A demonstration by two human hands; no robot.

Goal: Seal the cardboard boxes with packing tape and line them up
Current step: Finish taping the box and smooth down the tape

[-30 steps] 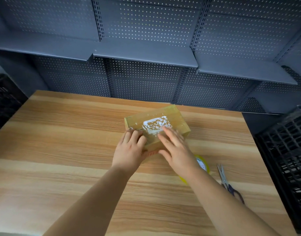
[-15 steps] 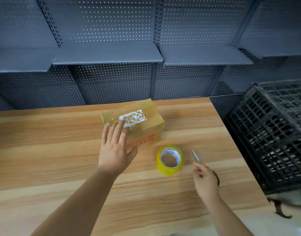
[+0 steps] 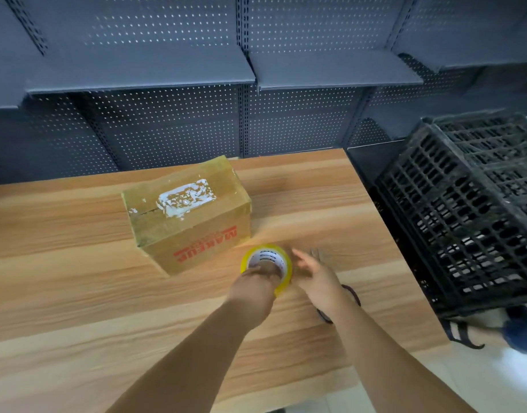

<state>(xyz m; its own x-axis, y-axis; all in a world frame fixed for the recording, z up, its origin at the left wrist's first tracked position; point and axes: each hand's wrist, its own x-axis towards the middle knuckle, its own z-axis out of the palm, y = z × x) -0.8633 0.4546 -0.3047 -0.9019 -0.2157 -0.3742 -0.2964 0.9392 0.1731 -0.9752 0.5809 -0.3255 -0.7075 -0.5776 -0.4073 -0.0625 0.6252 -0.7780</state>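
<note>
left hand now seemingly on one tape roll

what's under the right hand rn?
Scissors: blade tips poke out past the fingers, dark handle loops show either side of the wrist. The right hand covers the middle, so contact can't be judged. Left hand grips the tape roll beside it.

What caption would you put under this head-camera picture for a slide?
Left hand grips the yellow tape roll beside a cardboard box; right hand open above scissors.
</note>
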